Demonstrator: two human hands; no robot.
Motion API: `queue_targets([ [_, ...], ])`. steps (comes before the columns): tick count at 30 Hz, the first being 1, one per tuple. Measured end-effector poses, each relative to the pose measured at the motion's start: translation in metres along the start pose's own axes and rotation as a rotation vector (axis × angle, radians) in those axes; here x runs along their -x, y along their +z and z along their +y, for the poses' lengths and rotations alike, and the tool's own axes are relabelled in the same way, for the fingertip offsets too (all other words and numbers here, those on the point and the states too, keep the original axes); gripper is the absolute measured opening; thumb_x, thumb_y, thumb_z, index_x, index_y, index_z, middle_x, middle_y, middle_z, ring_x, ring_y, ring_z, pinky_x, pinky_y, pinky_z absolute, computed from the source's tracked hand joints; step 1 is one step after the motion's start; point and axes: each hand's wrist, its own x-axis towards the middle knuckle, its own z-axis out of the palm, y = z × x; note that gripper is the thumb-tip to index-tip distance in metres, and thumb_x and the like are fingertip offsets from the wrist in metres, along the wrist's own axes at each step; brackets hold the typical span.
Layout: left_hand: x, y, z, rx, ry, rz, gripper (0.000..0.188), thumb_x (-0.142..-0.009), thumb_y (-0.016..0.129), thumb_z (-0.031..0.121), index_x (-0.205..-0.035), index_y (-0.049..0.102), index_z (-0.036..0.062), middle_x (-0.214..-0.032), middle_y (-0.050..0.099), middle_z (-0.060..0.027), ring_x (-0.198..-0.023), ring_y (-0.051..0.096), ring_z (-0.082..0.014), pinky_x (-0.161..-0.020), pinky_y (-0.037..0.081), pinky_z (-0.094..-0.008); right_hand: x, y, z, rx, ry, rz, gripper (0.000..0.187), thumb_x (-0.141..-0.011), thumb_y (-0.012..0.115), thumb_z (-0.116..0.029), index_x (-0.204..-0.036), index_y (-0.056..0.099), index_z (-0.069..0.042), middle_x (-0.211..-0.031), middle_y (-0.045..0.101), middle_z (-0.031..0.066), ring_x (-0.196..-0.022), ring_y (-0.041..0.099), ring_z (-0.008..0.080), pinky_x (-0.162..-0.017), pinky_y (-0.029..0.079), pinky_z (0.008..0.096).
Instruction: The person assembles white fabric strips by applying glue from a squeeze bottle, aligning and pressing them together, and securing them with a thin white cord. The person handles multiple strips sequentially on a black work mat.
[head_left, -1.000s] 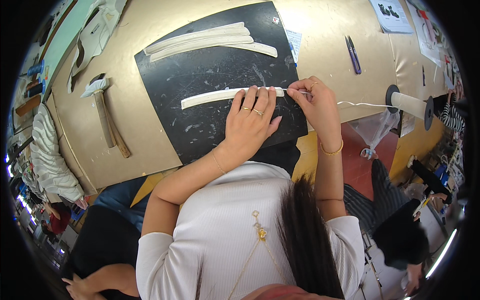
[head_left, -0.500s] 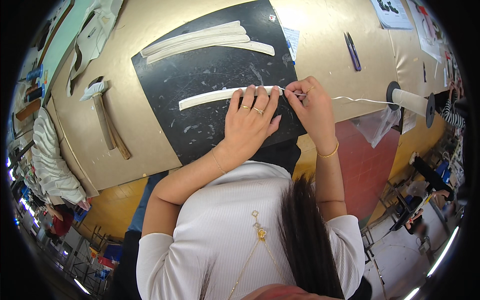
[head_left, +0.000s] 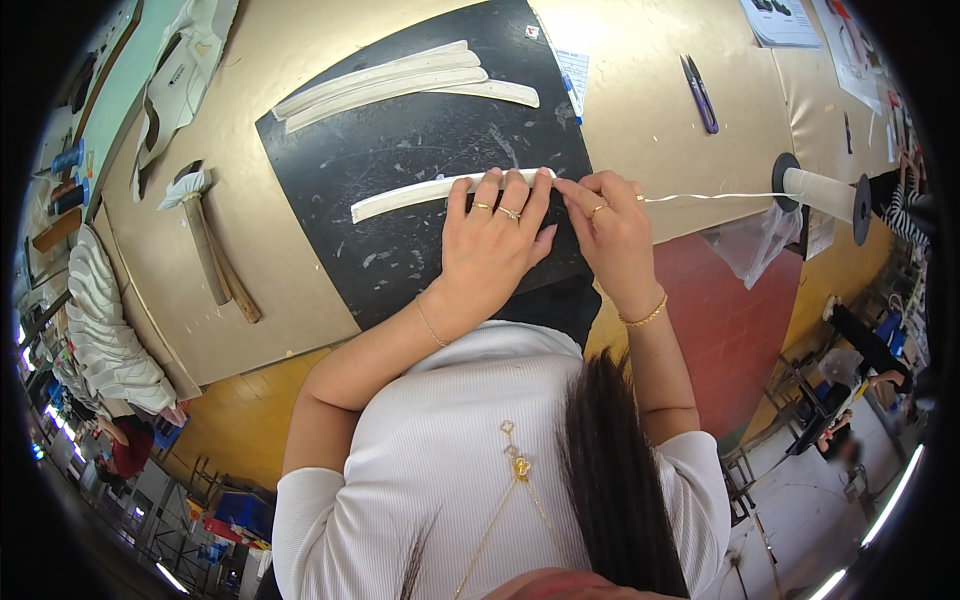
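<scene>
Here I am at a gold-toned table, a black mat lying scuffed and white-flecked before me, with yellow floor showing past the near edge on my left and red floor on my right. On the mat lies the pale strip, curving gently, and my left hand is laid open over its right part, fingers spread and pressing down, gripping nothing. My right hand is closed on the white cord, thumb and forefinger together at the strip's right end; just how cord and strip meet there I can't quite tell, my own fingers covering it. The cord runs slackly right to a spool at the table's edge, a clear plastic bag hanging just below. Now the edges: my right hand straddles the mat's right border, while a wide band of bare mat separates the strip from a stack of strips farther off. Off left, a hammer rests well apart from the mat; up right, snips lie beyond my reach of cord, with gold tabletop between.
</scene>
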Motion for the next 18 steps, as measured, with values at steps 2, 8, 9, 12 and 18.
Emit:
queue_targets([
  [2, -0.0003, -0.0004, -0.0001, 0.008, -0.001, -0.011, 0.062, -0.079, 0.080, 0.035, -0.133, 0.061, 0.0122, -0.120, 0.058, -0.0095, -0.116, 0.055, -0.0267, -0.100, 0.041, -0.0453, 0.0007, 0.0009, -0.0006, 0.005, -0.011, 0.009, 0.024, -0.083, 0.074, -0.001, -0.106, 0.076, -0.009, -0.088, 0.062, 0.0035, -0.081, 0.057, 0.0224, -0.077, 0.045, 0.0344],
  [8, 0.0007, -0.0001, -0.0010, 0.002, 0.007, 0.004, 0.063, -0.078, 0.080, 0.033, -0.134, 0.061, 0.0121, -0.121, 0.058, -0.0096, -0.116, 0.055, -0.0268, -0.100, 0.041, -0.0458, 0.0026, 0.0034, -0.0010, 0.007, -0.029, 0.016, 0.030, -0.079, 0.073, 0.000, -0.108, 0.075, -0.007, -0.088, 0.060, 0.0045, -0.082, 0.059, 0.0222, -0.078, 0.044, 0.0355],
  [9, 0.0009, 0.0004, -0.0013, 0.004, 0.010, 0.006, 0.063, -0.078, 0.080, 0.033, -0.135, 0.061, 0.0122, -0.121, 0.058, -0.0096, -0.116, 0.055, -0.0266, -0.100, 0.040, -0.0460, 0.0030, 0.0036, -0.0010, 0.007, -0.036, 0.014, 0.032, -0.078, 0.072, 0.000, -0.109, 0.074, -0.005, -0.087, 0.058, 0.0050, -0.082, 0.059, 0.0219, -0.079, 0.043, 0.0360],
  [12, 0.0012, 0.0019, -0.0028, 0.019, 0.010, 0.007, 0.064, -0.078, 0.080, 0.032, -0.136, 0.060, 0.0132, -0.121, 0.057, -0.0092, -0.115, 0.055, -0.0260, -0.100, 0.039, -0.0465, 0.0015, 0.0013, -0.0060, 0.065, -0.059, 0.000, 0.031, -0.079, 0.070, -0.002, -0.109, 0.074, -0.005, -0.087, 0.057, 0.0047, -0.084, 0.059, 0.0215, -0.080, 0.043, 0.0360],
  [18, -0.0005, 0.0010, -0.0069, 0.033, 0.050, 0.021, 0.060, -0.081, 0.077, 0.034, -0.136, 0.060, 0.0157, -0.116, 0.057, -0.0077, -0.111, 0.054, -0.0250, -0.099, 0.037, -0.0513, 0.0023, -0.0009, -0.0066, 0.109, -0.068, -0.057, 0.029, -0.081, 0.066, -0.003, -0.109, 0.075, -0.005, -0.088, 0.057, 0.0038, -0.085, 0.059, 0.0204, -0.083, 0.042, 0.0366],
])
